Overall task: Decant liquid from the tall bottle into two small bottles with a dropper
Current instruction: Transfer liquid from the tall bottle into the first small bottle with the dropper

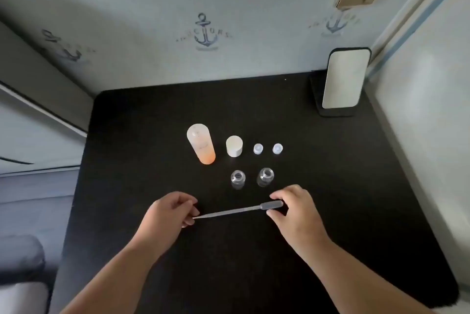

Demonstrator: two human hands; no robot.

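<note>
1. Above the near part of the black surface (152, 135), both hands hold the dropper (236, 211) level.
2. Left hand (171, 214): grip pinched on the tip.
3. Right hand (292, 209): grip pinched on the bulb.
4. Beyond the dropper: two open small bottles (238, 179) (265, 176).
5. Behind them, left to right: tall bottle (201, 144), white cap (234, 146), two small caps (258, 148) (277, 148).

Soft daylight is cast from the right, beyond the right hand (292, 208), and a pale glare is seen on the mirror (343, 79) far behind it. Left of the left hand (169, 213), the wall is shadowed. Edges are bowed and slightly blurred.
</note>
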